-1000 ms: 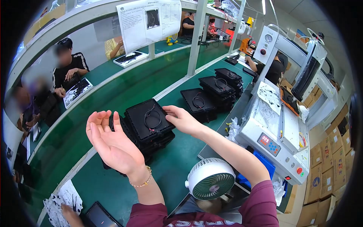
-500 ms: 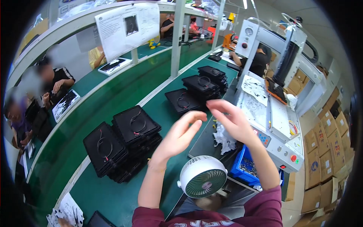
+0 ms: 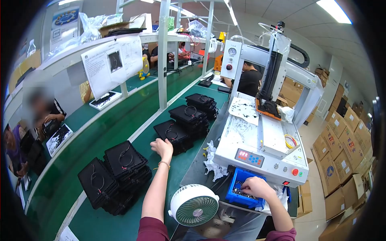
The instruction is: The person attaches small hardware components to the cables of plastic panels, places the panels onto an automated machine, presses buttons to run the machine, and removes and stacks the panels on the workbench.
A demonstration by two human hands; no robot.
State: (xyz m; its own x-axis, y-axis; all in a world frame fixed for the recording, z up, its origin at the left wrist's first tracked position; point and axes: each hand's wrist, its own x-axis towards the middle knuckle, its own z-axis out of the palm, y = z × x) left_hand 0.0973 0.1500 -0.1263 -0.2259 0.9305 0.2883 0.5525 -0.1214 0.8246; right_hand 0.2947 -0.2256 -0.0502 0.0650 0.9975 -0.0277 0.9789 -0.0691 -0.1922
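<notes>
My left hand point(image 3: 163, 148) is at the near left edge of a flat black panel point(image 3: 172, 131), its fingers curled against that edge. This panel lies on top of a stack and has a thin looped cable on it. My right hand point(image 3: 257, 187) reaches into a blue bin point(image 3: 237, 197) of small metal parts point(image 3: 244, 190). Its fingers are pinched together among the parts; what they hold, if anything, is hidden. A white round fan point(image 3: 195, 205) stands between my forearms.
Two more stacks of black panels point(image 3: 125, 160) stand at left, others point(image 3: 201, 103) farther back. A white press machine point(image 3: 257, 136) with a control panel point(image 3: 249, 158) is at right. Crumpled white plastic point(image 3: 215, 164) lies beside it. People work across the green conveyor point(image 3: 96, 134); cartons point(image 3: 333, 160) are stacked at right.
My hands were raised close together above the bench. The left has gone down to the black panel, and the right has dropped into the blue bin. The camera view has tilted up.
</notes>
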